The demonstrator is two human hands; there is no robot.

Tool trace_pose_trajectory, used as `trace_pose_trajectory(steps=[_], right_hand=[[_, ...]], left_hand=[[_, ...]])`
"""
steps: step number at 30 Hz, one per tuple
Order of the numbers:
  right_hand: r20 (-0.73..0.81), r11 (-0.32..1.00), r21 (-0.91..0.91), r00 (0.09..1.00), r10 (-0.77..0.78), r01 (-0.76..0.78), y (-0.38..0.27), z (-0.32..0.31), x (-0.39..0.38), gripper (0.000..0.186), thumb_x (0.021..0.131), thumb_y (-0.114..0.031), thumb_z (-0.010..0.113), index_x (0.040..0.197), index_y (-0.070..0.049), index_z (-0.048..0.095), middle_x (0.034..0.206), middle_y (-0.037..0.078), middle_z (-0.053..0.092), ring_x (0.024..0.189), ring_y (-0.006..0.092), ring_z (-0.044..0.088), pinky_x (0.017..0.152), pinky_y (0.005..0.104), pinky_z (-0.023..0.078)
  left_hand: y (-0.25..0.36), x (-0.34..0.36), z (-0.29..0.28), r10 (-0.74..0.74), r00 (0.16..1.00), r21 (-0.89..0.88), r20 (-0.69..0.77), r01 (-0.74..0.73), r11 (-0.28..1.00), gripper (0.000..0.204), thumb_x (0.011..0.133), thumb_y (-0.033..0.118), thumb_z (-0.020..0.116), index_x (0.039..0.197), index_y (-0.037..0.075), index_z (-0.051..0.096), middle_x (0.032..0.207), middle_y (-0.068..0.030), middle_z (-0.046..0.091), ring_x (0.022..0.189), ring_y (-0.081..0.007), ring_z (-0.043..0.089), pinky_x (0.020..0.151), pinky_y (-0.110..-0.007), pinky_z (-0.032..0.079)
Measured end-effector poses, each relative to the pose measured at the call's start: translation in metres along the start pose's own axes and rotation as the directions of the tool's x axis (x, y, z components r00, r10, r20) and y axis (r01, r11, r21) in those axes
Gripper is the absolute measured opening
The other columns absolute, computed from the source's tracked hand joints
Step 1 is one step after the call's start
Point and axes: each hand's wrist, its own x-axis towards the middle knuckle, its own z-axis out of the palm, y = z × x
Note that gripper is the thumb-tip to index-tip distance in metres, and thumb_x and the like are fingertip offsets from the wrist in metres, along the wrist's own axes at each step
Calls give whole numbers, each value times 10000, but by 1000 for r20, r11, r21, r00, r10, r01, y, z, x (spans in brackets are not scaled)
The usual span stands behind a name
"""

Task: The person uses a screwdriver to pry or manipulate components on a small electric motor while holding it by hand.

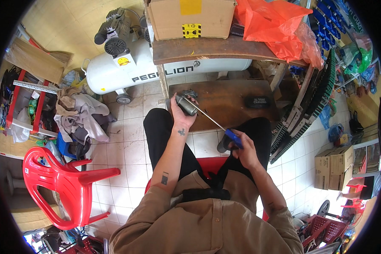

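Observation:
My left hand grips a grey metal cylindrical part above the low wooden board, with its dark upper end tilted toward the back left. My right hand is closed on the blue handle of a screwdriver, held over my right thigh. The long thin shaft runs up and left to the metal part; I cannot tell exactly where the tip touches. A black flat case lies on the board to the right.
A white compressor lies behind a shelf carrying a cardboard box and orange bag. A red chair stands left, folded black ramps lean right, cartons sit farther right. A person's leg shows at the right edge.

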Motion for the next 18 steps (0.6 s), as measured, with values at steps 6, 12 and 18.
trace_pose_trajectory(steps=[6, 12, 18], right_hand=[[20, 976, -170, 989, 144, -138, -19, -3, -5, 446, 1047, -218, 522, 1451, -53, 428, 1041, 109, 606, 578, 86, 483, 450, 225, 333], [102, 824, -433, 929, -357, 364, 12, -13, 9, 441, 1041, -225, 533, 1434, -43, 451, 1137, 105, 576, 645, 78, 505, 462, 225, 342], [-70, 996, 11, 993, 90, -89, -23, 10, -4, 454, 1063, -294, 490, 1411, -4, 465, 1188, 139, 586, 636, 84, 520, 467, 227, 382]], left_hand=[[1, 0, -2, 6, 999, 15, 35, -7, 1000, 412, 902, 469, 619, 902, 58, 590, 825, -76, 612, 763, -225, 585, 783, -346, 510], [1, 1, -1, 12, 1000, -21, -2, -12, 1000, 408, 900, 459, 624, 920, 53, 585, 822, -86, 615, 755, -230, 586, 773, -350, 520], [0, 1, -2, -15, 1000, -33, 9, 15, 999, 398, 892, 446, 644, 928, 54, 584, 823, -90, 614, 760, -234, 588, 769, -354, 526]])
